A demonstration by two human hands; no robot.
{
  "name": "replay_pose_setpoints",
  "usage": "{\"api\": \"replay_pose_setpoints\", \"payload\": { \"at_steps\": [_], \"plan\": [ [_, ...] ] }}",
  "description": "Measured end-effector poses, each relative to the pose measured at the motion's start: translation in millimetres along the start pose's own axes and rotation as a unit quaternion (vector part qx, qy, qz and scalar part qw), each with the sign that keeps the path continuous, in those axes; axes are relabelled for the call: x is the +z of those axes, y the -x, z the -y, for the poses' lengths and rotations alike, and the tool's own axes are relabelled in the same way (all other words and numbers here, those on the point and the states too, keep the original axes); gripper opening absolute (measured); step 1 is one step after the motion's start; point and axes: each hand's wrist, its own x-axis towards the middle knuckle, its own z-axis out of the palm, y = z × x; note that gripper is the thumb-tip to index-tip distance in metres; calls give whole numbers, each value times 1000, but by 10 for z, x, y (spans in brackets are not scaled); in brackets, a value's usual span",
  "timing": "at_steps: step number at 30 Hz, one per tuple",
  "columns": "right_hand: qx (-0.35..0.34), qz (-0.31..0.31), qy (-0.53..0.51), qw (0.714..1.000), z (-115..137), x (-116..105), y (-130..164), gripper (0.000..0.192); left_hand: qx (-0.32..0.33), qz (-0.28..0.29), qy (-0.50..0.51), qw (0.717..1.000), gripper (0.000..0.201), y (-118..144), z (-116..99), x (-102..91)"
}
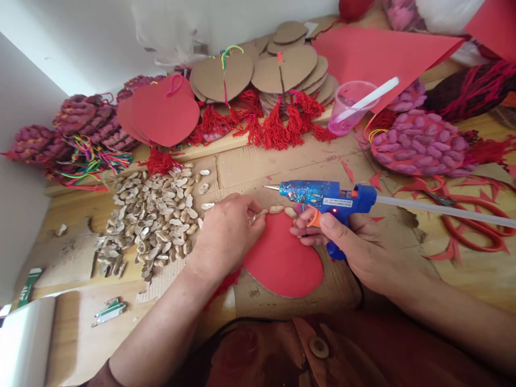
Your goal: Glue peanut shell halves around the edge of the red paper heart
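Observation:
A red heart-shaped piece (284, 258) lies on cardboard in front of me, with a few peanut shells (276, 209) along its far edge. My left hand (231, 228) is closed, its fingertips pinching a peanut shell (260, 214) at the heart's upper left edge. My right hand (342, 234) grips a blue hot glue gun (314, 194) by its handle, fingers by the orange trigger. The gun's nozzle points left, above the heart and clear of it. A clear glue stick (443, 209) sticks out of its back end.
Left of the heart spreads a pile of peanut shells (161, 215). Behind stand cardboard hearts (221, 75) with red tassels (278, 126) and a plastic cup (350, 110) holding a white stick. Orange-handled scissors (463, 234) lie among red scraps at right, near a pink shell-covered piece (419, 142).

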Motion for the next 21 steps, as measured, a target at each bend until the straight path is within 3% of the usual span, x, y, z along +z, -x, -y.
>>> {"api": "replay_pose_setpoints", "payload": {
  "at_steps": [13, 21],
  "plan": [
    [14, -8, 51, 999, 150, 48, 10, 34, -14, 15, 32, 999, 11, -34, 3, -7],
    [11, -11, 39, 999, 140, 41, 0, 35, 2, -22, 74, 997, 15, 89, 281, -144]
  ]
}}
